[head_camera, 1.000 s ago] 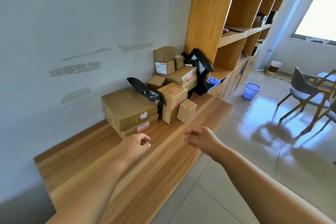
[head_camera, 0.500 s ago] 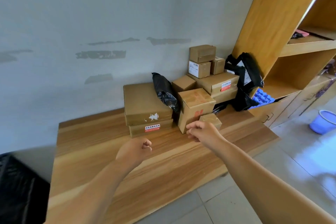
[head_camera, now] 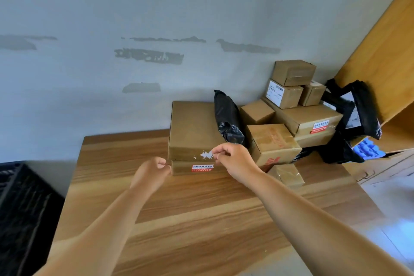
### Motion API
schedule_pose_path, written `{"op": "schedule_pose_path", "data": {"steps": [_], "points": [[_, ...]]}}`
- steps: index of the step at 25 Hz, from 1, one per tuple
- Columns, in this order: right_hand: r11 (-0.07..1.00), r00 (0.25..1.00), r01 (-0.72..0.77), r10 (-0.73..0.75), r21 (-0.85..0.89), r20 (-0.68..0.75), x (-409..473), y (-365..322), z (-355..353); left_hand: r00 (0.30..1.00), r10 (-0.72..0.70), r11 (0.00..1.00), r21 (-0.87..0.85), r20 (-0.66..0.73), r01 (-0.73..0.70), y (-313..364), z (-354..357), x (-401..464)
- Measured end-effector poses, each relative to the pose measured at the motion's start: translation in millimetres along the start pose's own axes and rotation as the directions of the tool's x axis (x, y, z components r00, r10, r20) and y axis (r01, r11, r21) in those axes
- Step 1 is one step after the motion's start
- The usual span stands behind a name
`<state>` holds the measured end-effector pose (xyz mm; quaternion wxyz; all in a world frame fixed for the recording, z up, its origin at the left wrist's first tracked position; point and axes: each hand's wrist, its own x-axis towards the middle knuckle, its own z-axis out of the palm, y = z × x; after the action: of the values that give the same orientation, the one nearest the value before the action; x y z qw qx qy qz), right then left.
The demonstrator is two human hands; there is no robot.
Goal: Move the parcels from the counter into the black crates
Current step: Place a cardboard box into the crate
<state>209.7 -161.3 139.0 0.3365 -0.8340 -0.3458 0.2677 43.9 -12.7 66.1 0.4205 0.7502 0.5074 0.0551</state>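
From the head view, both hands reach over the wooden counter [head_camera: 179, 219] to the large flat box [head_camera: 190, 127] at the front of the parcel pile (stacked on a thinner one). The left hand [head_camera: 152, 172], loosely curled, meets its near left corner; the right hand [head_camera: 235, 163], fingers bent, seems to touch its front edge. A black crate [head_camera: 20, 208] stands left.

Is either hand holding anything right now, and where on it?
Nothing is held. Both the left hand and right hand hover, loosely curled, by the flat box.
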Motion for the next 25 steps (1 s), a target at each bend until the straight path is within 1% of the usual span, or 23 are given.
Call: {"op": "schedule_pose_path", "data": {"steps": [2, 5, 8, 9, 10, 12, 14, 16, 20, 23, 25], "points": [[0.997, 0.998, 0.045, -0.047, -0.07, -0.029, 23, -6, 0, 1.0, -0.024, 0.997, -0.077, 0.02, 0.026, 4, 4, 23], [0.992, 0.997, 0.07, -0.072, -0.108, -0.01, 54, -11, 8, 0.995, -0.065, 0.986, -0.151, 0.069, 0.075, 7, 12, 57], [0.988, 0.995, 0.095, -0.094, -0.122, 0.014, 73, -11, 20, 0.981, -0.156, 0.965, -0.197, 0.115, 0.176, 11, 17, 82], [0.987, 0.994, 0.112, -0.112, -0.118, 0.012, 76, -10, 22, 0.974, -0.185, 0.947, -0.239, 0.133, 0.213, 12, 18, 88], [0.987, 0.993, 0.121, -0.121, -0.109, 0.006, 81, -10, 24, 0.963, -0.215, 0.914, -0.316, 0.16, 0.256, 11, 20, 97], [0.989, 0.993, 0.119, -0.119, -0.085, 0.0, 91, -9, 24, 0.932, -0.262, 0.801, -0.482, 0.251, 0.355, 9, 23, 112], [0.988, 0.992, 0.126, -0.126, -0.094, -0.003, 98, -8, 22, 0.912, -0.252, 0.735, -0.549, 0.324, 0.398, 5, 26, 121], [0.983, 0.989, 0.147, -0.147, -0.111, 0.007, 106, -8, 19, 0.915, -0.248, 0.698, -0.597, 0.318, 0.396, 2, 31, 128], [0.977, 0.98, 0.197, -0.194, -0.076, 0.049, 121, -13, 19, 0.928, -0.266, 0.658, -0.655, 0.26, 0.372, -4, 28, 122], [0.954, 0.958, 0.28, -0.272, -0.107, 0.086, 131, -19, 22, 0.934, -0.294, 0.611, -0.711, 0.203, 0.347, -19, 17, 105], [0.94, 0.947, 0.31, -0.291, -0.143, 0.14, 136, -19, 25, 0.935, -0.312, 0.584, -0.742, 0.169, 0.329, -28, 5, 91]]}}
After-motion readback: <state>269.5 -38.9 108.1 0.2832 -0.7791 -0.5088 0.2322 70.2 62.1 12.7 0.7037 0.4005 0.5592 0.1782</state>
